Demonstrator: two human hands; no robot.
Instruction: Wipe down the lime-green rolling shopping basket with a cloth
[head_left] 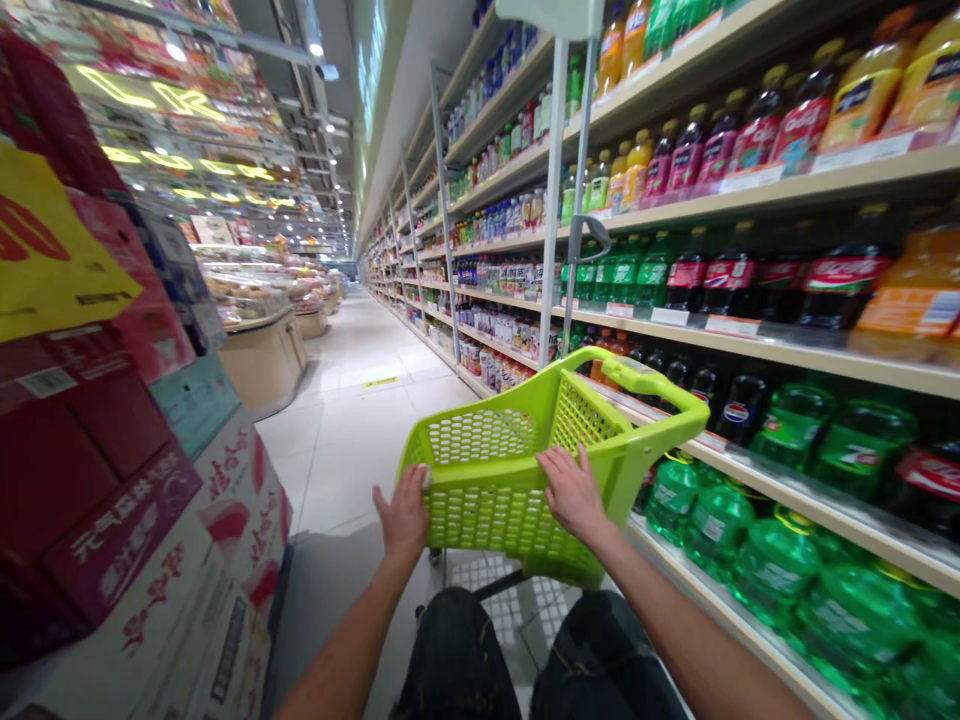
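A lime-green plastic shopping cart (480,505) with perforated walls stands sideways in front of my knees. Its handle (637,380) points right, towards the shelves. My left hand (406,512) grips the rim at the cart's left end, fingers bent over the edge and thumb out to the side. A small white patch shows at its fingertips, too small to name. My right hand (574,492) holds the near side rim close to the handle end, its fingers hooked over the top and its thumb raised. The visible inside of the basket shows only perforated walls.
Drink shelves (750,330) run along the right, close to the handle, with large green bottles (780,555) at the bottom. Stacked drink cartons (112,520) stand at left. A tiled aisle (352,350) leads away past display counters (259,350).
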